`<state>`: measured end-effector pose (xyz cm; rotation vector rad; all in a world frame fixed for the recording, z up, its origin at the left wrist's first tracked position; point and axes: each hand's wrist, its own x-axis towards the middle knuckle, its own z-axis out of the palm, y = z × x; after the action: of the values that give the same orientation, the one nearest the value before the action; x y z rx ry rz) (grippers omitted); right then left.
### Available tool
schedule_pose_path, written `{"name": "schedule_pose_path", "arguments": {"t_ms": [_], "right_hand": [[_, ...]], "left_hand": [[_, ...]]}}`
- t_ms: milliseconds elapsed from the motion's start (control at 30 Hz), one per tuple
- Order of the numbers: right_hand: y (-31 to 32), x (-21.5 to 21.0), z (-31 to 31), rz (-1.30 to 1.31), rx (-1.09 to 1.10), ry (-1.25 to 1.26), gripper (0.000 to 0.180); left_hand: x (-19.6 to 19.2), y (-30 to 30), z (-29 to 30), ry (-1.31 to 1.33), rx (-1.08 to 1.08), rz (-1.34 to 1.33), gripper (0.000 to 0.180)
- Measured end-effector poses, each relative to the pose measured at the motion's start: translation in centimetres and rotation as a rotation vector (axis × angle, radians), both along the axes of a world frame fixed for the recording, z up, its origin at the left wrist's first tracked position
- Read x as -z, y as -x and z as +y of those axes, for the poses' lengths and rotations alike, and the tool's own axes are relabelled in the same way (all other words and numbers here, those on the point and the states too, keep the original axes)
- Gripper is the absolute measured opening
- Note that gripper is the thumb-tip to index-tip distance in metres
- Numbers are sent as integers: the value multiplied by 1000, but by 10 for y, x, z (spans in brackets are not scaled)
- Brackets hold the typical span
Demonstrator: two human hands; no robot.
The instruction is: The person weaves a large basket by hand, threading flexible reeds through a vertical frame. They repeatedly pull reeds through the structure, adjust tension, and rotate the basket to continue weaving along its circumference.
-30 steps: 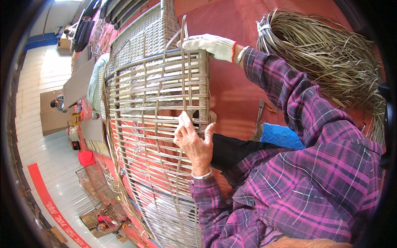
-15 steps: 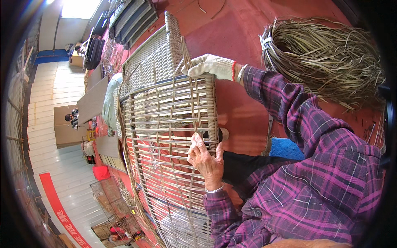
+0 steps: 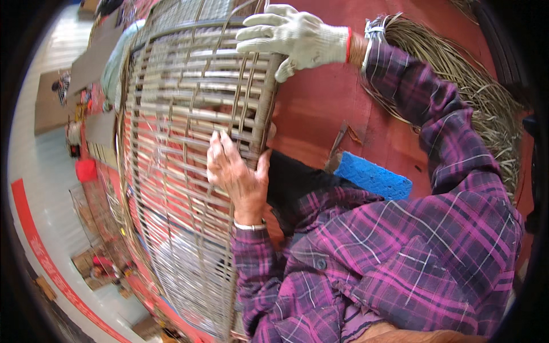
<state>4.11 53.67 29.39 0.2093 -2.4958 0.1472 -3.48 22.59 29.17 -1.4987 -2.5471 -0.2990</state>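
A large rattan frame [image 3: 214,134], with open rows of slats and a tightly woven panel at its far end, stands in front of me. My left hand [image 3: 237,180], bare with a pale bracelet at the wrist, grips its near edge; the fingers lie over the slats and the thumb is along the rim. My right hand [image 3: 294,40], in a white knit glove with a red cuff, is above the frame's upper corner with its fingers spread. A loose strand [image 3: 249,8] curves up beside the gloved fingers; whether they touch it I cannot tell.
A thick bundle of rattan strips [image 3: 457,74] lies on the red floor [image 3: 326,114] at the right. A blue pad [image 3: 373,175] is near my legs. Brown boards [image 3: 94,57] and a red bag [image 3: 91,170] stand at the left.
My right hand has let go of the upright strands it pinched and spread its fingers. My left hand stays on the rim. The view has shifted, so the frame appears farther left and higher.
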Motion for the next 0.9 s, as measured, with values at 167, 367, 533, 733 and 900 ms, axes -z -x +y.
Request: {"name": "schedule_pose_path", "arguments": {"t_ms": [167,367,533,733,900], "right_hand": [[46,-36,0,-114,-276,-318,72],[64,-48,-5,-458,-352,-338,56],[50,-39,0,-261,-397,-266,48],[15,2,-19,-237,-191,-137,35],[4,21,-21,-175,-143,-70,48]], "left_hand": [[3,3,17,82,-74,34,93],[12,9,36,-2,-101,-235,76],[25,-4,34,-132,-49,-114,56],[35,-12,33,-177,16,75,45],[32,-16,31,-121,-1,118,45]]}}
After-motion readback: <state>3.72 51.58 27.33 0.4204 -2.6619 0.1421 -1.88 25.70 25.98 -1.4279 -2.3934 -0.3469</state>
